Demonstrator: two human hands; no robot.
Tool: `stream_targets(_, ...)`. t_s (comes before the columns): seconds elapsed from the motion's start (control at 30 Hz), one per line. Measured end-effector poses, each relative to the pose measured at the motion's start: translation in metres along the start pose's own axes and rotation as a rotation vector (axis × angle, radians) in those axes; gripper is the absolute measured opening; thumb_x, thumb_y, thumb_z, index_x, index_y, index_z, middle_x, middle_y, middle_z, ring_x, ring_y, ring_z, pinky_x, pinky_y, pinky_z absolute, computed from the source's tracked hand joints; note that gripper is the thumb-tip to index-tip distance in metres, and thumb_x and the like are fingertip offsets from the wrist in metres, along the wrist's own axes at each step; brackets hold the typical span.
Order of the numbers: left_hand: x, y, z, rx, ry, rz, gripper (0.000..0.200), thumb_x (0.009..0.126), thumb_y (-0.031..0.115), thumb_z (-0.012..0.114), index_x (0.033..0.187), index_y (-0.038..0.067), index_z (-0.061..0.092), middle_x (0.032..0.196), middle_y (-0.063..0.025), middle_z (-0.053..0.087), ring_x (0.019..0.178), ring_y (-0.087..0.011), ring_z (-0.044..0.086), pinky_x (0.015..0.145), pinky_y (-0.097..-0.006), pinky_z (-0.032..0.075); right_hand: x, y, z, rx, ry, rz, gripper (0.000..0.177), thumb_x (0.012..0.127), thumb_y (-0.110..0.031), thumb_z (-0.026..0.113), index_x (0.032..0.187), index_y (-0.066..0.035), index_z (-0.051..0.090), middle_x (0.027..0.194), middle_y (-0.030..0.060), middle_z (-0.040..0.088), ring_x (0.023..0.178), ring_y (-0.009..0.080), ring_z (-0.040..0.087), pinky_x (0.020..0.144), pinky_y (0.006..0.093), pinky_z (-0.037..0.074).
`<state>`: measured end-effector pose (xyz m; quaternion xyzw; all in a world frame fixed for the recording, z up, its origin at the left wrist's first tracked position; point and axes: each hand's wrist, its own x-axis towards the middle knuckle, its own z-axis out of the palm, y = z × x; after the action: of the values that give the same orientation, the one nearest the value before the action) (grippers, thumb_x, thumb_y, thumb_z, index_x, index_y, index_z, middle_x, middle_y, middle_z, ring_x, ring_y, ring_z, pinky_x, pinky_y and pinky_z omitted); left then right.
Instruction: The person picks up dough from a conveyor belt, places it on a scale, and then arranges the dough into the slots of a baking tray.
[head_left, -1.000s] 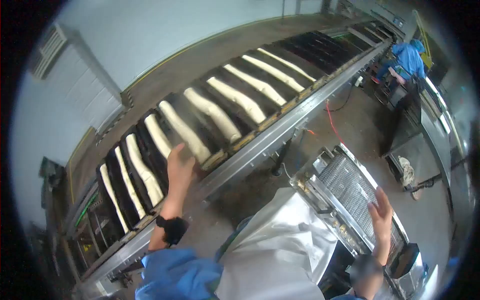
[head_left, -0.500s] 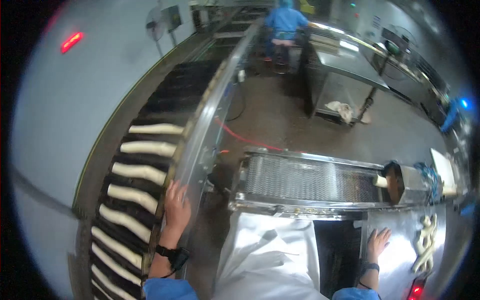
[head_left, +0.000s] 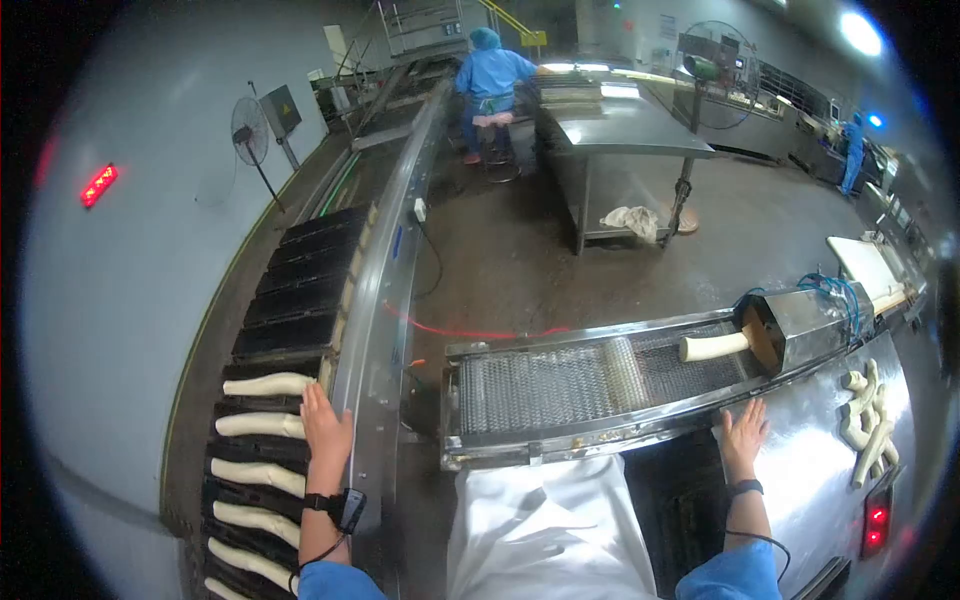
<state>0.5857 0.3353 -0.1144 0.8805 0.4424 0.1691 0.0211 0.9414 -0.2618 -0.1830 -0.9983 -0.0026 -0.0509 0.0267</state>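
Note:
My left hand (head_left: 325, 428) rests at the rail of the long conveyor on the left, fingers stretched out beside the ends of the dough strips. Pale dough strips (head_left: 255, 472) lie one by one across its black trays (head_left: 300, 310), in a row running toward me. With fingers apart, my right hand (head_left: 743, 435) is at the near edge of the steel table (head_left: 800, 455), close to the short mesh conveyor. A dough roll (head_left: 715, 347) sticks out of the metal housing (head_left: 812, 325) onto the mesh belt (head_left: 550, 385). Right of that hand lies a pile of dough pieces (head_left: 868, 425).
A steel worktable (head_left: 640, 135) with a cloth (head_left: 632, 220) on its lower shelf stands ahead. One person in blue (head_left: 490, 80) is at the far conveyor, another (head_left: 853, 155) at the far right. A red hose (head_left: 460, 330) crosses the floor. A fan (head_left: 248, 130) stands by the left wall.
The view has tilted up and turned right. The dough roll reaches further out of the housing. Both hands stay near the same edges, the left still by the strips.

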Motion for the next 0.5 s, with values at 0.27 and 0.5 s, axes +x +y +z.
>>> stream_targets(0.27, -0.005, -0.026, 0.003, 0.069, 0.004, -0.104, 0.069, 0.086, 0.027, 0.061, 0.14, -0.006, 0.033, 0.142, -0.0243, 0.04, 0.138, -0.0349, 0.029, 0.113, -0.0468, 0.02, 0.002, -0.031, 0.026, 0.052, 0.2, -0.23, 0.065, 0.094, -0.027, 0.041, 0.146, 0.006, 0.019, 0.153, 0.0258, 0.018, 0.144, 0.0358, 0.015, 0.117, 0.0484, 0.012)
stream_targets(0.5, -0.019, -0.033, -0.012, 0.169, 0.011, -0.18, 0.073, 0.091, 0.041, 0.057, 0.134, -0.013, 0.037, 0.136, -0.0333, 0.041, 0.13, -0.0409, 0.038, 0.109, -0.0489, 0.028, 0.013, -0.073, 0.022, 0.318, 0.176, -0.353, 0.067, 0.085, -0.022, 0.05, 0.145, -0.002, 0.028, 0.152, 0.0214, 0.025, 0.144, 0.0322, 0.017, 0.117, 0.0487, 0.006)
